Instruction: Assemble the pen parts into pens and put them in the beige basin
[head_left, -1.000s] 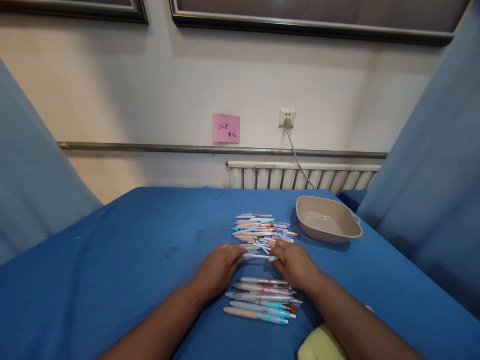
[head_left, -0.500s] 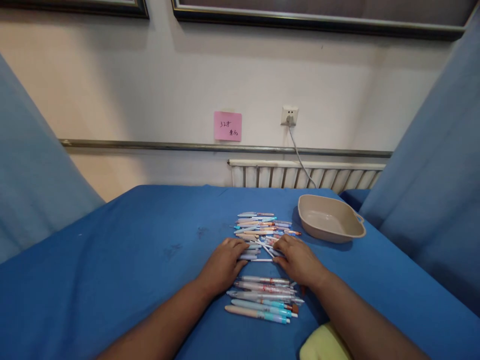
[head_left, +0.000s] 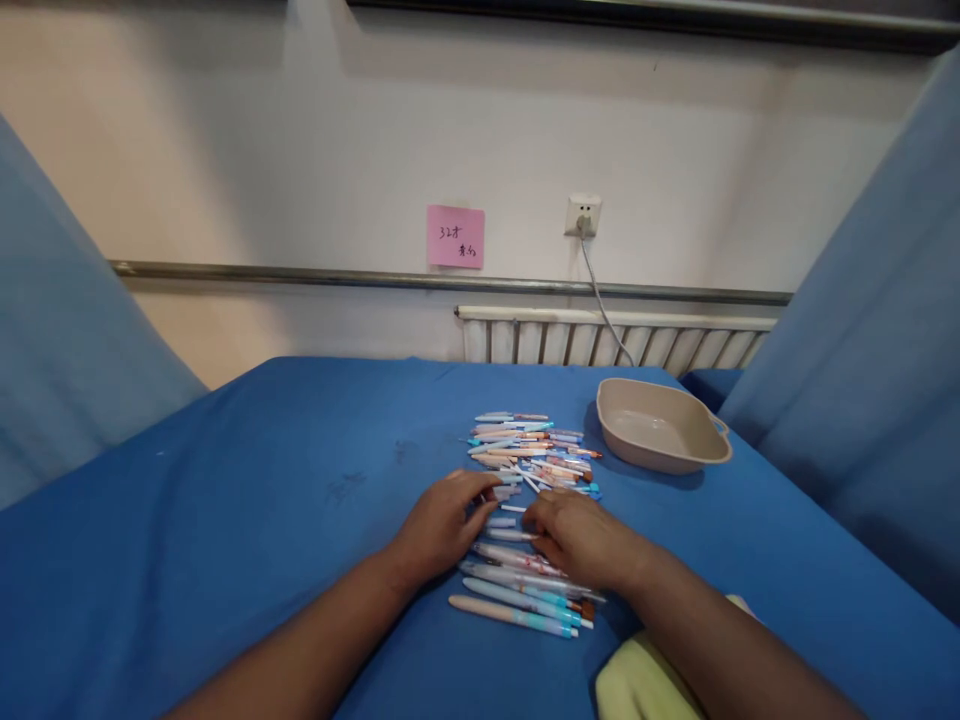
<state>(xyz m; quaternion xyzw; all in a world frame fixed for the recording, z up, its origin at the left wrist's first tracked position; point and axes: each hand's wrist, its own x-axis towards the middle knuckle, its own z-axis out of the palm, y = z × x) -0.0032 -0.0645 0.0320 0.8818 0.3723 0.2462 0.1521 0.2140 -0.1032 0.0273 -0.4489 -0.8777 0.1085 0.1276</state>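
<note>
My left hand [head_left: 442, 525] is at the left ends of the pens, its thumb and fingers apart on either side of a few pale pens. My right hand [head_left: 585, 535] is bent over the right part of the rows, fingers curled down onto a pale pen [head_left: 501, 522] whose right end they hide. Just nearer lies a second whitish pen [head_left: 510, 535]. Closest to me is a row of several pens, with a peach and turquoise pen [head_left: 510, 615] at its front. Beyond my hands lies a looser heap of pens [head_left: 525, 440], some of them crossed.
A beige basin [head_left: 660, 460] stands at the right on the blue cloth [head_left: 262, 500]. Something yellow-green and soft [head_left: 645, 680] lies below my right forearm. Behind are a radiator [head_left: 540, 340], a plugged cord [head_left: 600, 295], a pink note [head_left: 455, 237] and blue curtains [head_left: 862, 350].
My hands held a white pen between them at first, then rested on the heap. My right hand has moved left and toward me, and a pale pen now lies in the former gap.
</note>
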